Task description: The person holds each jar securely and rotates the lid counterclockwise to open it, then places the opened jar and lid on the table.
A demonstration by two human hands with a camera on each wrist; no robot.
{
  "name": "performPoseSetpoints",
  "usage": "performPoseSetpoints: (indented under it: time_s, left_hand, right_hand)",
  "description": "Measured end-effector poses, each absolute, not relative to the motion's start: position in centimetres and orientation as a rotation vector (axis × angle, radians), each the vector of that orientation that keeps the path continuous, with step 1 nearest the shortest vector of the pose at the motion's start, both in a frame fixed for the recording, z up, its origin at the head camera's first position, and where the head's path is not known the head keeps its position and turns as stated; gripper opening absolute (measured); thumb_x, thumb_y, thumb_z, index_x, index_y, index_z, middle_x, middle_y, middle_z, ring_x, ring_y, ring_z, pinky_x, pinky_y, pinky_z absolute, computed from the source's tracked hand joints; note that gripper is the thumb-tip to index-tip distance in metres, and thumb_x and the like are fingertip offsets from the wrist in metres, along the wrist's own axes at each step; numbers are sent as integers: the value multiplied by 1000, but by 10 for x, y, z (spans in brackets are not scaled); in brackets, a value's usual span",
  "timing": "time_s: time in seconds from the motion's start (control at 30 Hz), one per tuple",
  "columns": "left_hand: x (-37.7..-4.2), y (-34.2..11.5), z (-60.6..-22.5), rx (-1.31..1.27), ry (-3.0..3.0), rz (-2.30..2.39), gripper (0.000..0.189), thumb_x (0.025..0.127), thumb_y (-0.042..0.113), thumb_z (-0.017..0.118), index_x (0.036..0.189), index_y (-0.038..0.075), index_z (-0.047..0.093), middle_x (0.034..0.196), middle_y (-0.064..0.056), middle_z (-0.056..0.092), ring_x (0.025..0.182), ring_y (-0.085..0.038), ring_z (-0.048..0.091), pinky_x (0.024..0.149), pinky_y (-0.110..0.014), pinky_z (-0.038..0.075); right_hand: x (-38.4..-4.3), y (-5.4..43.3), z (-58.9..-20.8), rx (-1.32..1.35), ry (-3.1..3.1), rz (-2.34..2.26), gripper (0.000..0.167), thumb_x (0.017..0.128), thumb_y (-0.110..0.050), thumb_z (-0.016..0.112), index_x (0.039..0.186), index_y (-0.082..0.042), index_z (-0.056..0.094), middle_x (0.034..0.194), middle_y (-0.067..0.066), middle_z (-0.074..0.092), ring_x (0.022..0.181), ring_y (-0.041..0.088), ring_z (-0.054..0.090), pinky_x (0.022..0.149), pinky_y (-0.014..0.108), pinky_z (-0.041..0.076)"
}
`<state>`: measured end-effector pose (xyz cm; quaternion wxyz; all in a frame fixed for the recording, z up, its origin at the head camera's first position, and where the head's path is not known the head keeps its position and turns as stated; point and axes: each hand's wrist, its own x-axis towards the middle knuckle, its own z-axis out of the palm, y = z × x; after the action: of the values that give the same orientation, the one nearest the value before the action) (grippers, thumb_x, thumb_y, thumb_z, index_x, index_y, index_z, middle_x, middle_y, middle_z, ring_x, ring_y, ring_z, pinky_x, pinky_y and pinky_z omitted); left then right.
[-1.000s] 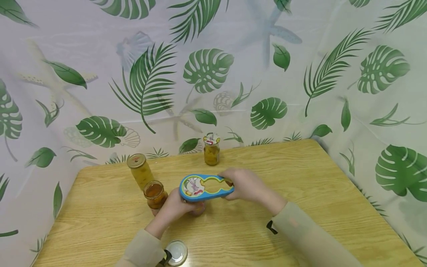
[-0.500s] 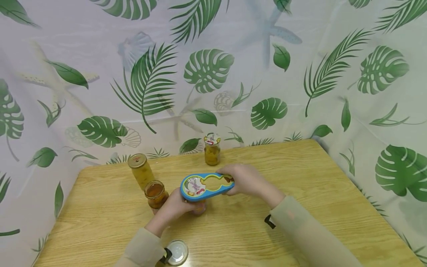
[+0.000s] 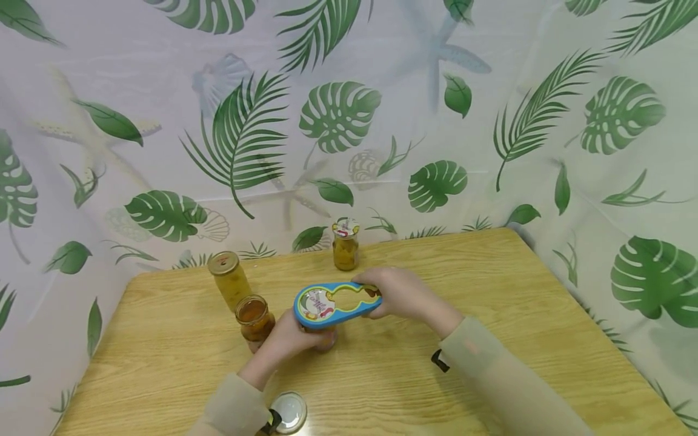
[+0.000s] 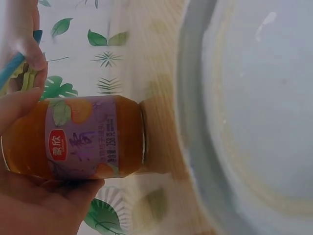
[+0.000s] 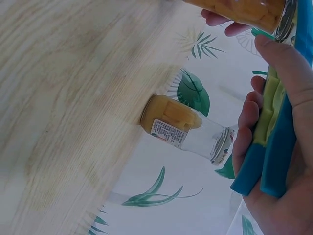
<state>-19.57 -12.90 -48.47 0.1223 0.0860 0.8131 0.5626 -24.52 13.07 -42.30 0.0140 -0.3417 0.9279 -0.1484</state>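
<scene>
My left hand (image 3: pixel 289 339) grips a glass jar of orange fruit (image 4: pixel 80 137) with a purple label, thumb on one side and fingers on the other. A blue jar opener (image 3: pixel 340 318) with a yellow-green inner edge lies across the jar's top. Its largest ring sits around the printed lid (image 3: pixel 316 304). My right hand (image 3: pixel 400 297) holds the opener's handle end; in the right wrist view its fingers (image 5: pixel 249 115) curl round both handle arms. The jar's lower part is largely hidden behind my left hand in the head view.
Left of my left hand stands a lidless jar of amber contents (image 3: pixel 254 324), with a taller lidded jar (image 3: pixel 231 284) behind it. Another lidded jar (image 3: pixel 346 251) stands at the table's back edge, near the leaf-print cloth (image 3: pixel 382 121). A loose lid (image 3: pixel 290 413) lies by my left sleeve.
Over the first half second my right hand swung the opener's handle end slightly toward the back of the table. Since then hardly anything has moved. My left hand keeps its grip on the jar.
</scene>
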Motion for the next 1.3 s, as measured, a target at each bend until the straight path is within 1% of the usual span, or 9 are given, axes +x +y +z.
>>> performPoseSetpoints:
  time_s: [0.1,0.23,0.37,0.53,0.7,0.87,0.97,1.1,1.3]
  left_hand:
    - [-194,-128,-487,234,2405,1636,65,80,14,92,138,5,64,132,-12,73,118,-21,65,108,-39,52]
    - [-192,-127,-487,237,2427,1634,65,81,14,93,138,5,64,133,-13,72,123,-24,65,112,-45,52]
    - [-191,-127,-486,228,2456,1612,63,80,13,93,136,4,65,131,-14,73,123,-26,66,112,-50,52]
    - [-192,-128,-485,207,2465,1592,63,79,12,94,134,3,66,130,-14,74,122,-26,67,112,-51,52]
    - [-194,-129,-484,226,2429,1608,62,80,11,93,135,2,66,130,-14,74,122,-26,66,112,-47,52]
    - [-195,-131,-484,228,2400,1604,59,81,11,93,133,2,66,128,-14,75,116,-21,66,106,-39,53]
    - [-195,-132,-484,235,2387,1603,59,82,12,92,134,2,66,128,-14,74,114,-19,66,105,-36,53]
    - [-195,-133,-484,249,2378,1602,59,83,12,92,134,2,66,129,-14,74,114,-19,65,105,-36,53]
    - [-194,-133,-484,238,2361,1630,59,83,12,92,135,2,66,130,-14,74,119,-22,66,110,-43,53]
  right_hand:
    - [-245,130,-424,-1071,2900,-461,51,80,-26,94,126,-16,74,88,-6,66,76,8,52,65,22,42]
    - [-245,129,-424,-1068,2908,-464,51,79,-25,95,125,-16,75,89,-2,69,75,7,52,64,22,41]
    - [-245,129,-423,-1065,2910,-462,51,79,-24,95,125,-15,75,90,-1,70,76,8,53,64,22,42]
    - [-246,129,-423,-1047,2894,-468,54,80,-23,95,129,-14,74,92,-2,70,78,9,54,67,24,45]
    - [-251,130,-422,-1083,2873,-474,56,80,-20,94,131,-14,73,92,-5,69,79,9,55,70,24,47]
    - [-254,131,-420,-1138,2848,-498,55,80,-21,94,131,-15,73,94,0,71,79,10,55,70,24,46]
    - [-255,131,-419,-1146,2845,-491,55,81,-23,94,131,-17,73,94,2,72,79,10,54,70,24,45]
    - [-255,131,-419,-1153,2848,-488,54,80,-24,95,129,-17,73,93,1,71,79,10,54,69,24,44]
    - [-255,131,-422,-1148,2849,-487,54,80,-25,96,128,-17,74,90,-5,67,79,10,53,70,24,44]
